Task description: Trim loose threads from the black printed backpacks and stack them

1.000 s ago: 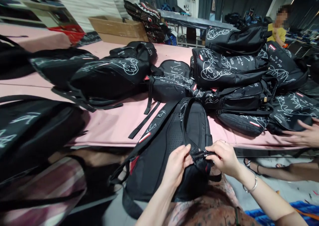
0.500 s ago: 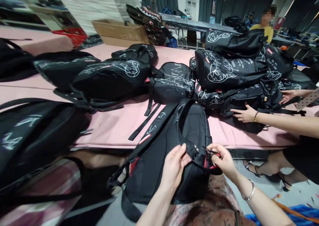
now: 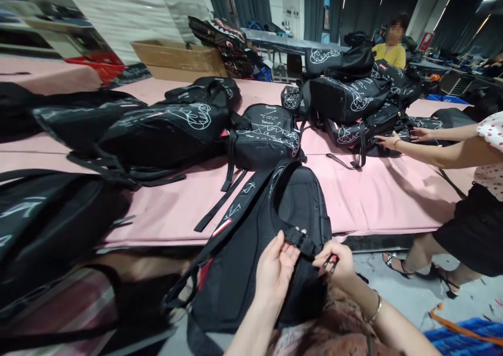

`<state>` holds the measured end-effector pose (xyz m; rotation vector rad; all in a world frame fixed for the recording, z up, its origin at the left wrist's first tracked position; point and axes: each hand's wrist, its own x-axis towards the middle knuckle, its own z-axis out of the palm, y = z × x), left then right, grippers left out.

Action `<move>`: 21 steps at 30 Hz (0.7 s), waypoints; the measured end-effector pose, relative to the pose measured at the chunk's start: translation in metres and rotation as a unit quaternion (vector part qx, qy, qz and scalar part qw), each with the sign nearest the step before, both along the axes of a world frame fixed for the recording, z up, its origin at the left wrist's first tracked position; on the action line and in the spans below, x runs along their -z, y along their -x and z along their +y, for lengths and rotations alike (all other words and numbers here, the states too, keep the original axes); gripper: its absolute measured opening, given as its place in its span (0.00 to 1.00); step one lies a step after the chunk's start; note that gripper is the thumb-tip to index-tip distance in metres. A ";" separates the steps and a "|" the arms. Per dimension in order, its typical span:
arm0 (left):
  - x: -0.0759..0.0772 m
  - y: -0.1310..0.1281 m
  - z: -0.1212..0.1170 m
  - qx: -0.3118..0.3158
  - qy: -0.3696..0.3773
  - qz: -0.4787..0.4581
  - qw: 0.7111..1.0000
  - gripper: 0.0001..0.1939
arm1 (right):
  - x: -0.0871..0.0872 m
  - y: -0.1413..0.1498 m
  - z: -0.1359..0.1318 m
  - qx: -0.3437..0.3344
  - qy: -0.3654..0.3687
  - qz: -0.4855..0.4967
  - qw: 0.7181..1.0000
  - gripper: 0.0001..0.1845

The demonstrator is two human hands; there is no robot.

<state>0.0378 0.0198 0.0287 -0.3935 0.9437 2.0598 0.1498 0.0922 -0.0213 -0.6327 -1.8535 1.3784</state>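
Observation:
A black backpack leans upright against the table's front edge, its padded back panel facing me. My left hand is closed on the lower end of a shoulder strap, by its black adjuster buckle. At the right of that buckle, my right hand has its fingers closed. It holds small black-and-red thread snips, mostly hidden in the palm. The fingertips are close to the strap webbing; whether they pinch it I cannot tell.
Several printed black backpacks lie on the pink-covered table. At right, a co-worker's hands touch a stack of bags. A cardboard box stands at the back left. Another person in yellow is farther off.
My right hand has turned and moved slightly down, with the snips now tucked into the palm. The co-worker's hands and the stacked bags at right have shifted away from me.

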 end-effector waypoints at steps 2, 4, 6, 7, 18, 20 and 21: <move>0.000 0.000 -0.003 -0.008 0.001 0.040 0.999 0.05 | -0.009 -0.002 0.005 -0.008 0.089 -0.004 0.996 0.12; -0.002 -0.003 -0.004 0.000 0.005 0.076 0.997 0.03 | -0.020 -0.006 0.011 -0.015 0.142 0.002 0.990 0.12; -0.003 -0.008 -0.002 0.025 0.016 0.107 0.994 0.08 | -0.031 -0.008 0.017 -0.045 0.192 0.020 0.980 0.12; -0.003 -0.010 -0.001 0.039 0.024 0.122 0.992 0.10 | -0.036 -0.008 0.020 -0.064 0.226 0.034 0.971 0.13; -0.025 -0.015 -0.022 0.146 0.171 0.475 0.851 0.09 | -0.056 0.022 0.012 -0.171 0.400 0.111 0.894 0.18; -0.028 -0.014 -0.025 0.158 0.191 0.520 0.817 0.05 | -0.058 0.023 0.009 -0.164 0.388 0.092 0.902 0.19; -0.029 -0.013 -0.025 0.153 0.195 0.528 0.812 0.04 | -0.060 0.023 0.009 -0.159 0.378 0.077 0.909 0.19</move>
